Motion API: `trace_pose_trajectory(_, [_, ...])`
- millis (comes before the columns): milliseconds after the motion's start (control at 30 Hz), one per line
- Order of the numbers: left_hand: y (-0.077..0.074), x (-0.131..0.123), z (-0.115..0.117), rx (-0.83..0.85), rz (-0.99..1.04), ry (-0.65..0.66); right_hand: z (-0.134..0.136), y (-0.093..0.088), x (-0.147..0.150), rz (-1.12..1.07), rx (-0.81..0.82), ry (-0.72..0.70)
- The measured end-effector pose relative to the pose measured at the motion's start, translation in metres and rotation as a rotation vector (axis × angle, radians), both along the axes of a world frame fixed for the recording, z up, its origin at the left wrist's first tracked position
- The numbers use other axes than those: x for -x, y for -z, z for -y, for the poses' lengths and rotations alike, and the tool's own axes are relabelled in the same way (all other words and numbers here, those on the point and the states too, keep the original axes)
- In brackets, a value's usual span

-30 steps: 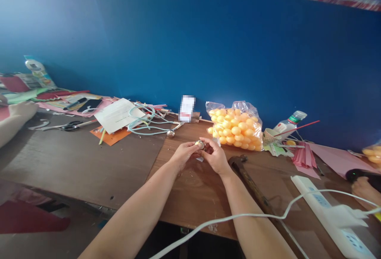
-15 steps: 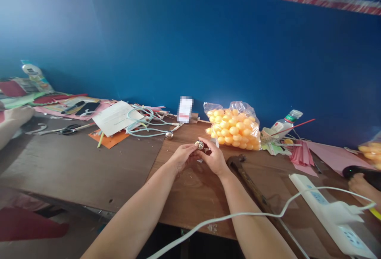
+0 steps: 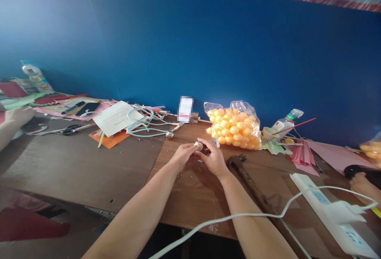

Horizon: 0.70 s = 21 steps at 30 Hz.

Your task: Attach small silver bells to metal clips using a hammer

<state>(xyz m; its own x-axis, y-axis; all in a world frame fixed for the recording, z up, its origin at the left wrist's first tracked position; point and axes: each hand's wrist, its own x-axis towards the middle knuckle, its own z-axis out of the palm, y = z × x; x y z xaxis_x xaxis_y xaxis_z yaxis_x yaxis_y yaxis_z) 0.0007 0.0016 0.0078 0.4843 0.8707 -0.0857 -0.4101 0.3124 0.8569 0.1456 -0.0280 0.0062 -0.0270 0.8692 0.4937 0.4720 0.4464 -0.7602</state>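
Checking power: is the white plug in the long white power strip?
In: the white plug sits flush on the long white power strip, cable trailing.

Bag of orange balls (image 3: 233, 126) by the blue wall (image 3: 208, 45); hammer (image 3: 248, 181) near (head toward the bag); scissors (image 3: 66, 129) far left.

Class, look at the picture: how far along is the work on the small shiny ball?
Looks done: one silver ball lies on the table beside the pale cords. In hand: the left hand and right hand pinch a second shiny ball. Left, probably: the bag of orange balls sits full.
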Motion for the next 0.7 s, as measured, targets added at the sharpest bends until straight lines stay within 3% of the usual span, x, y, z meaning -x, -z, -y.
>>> trace_pose_trajectory(467, [-0.0001,-0.0010,-0.0002,0.041,-0.025,-0.014,0.0018,-0.0015,0.0022,0.191,-0.118,0.060])
trace_pose_trajectory(700, [-0.0047,-0.0018,0.0020,0.073,0.005,-0.043,0.0009,0.0031,0.0027,0.174,-0.105,0.069])
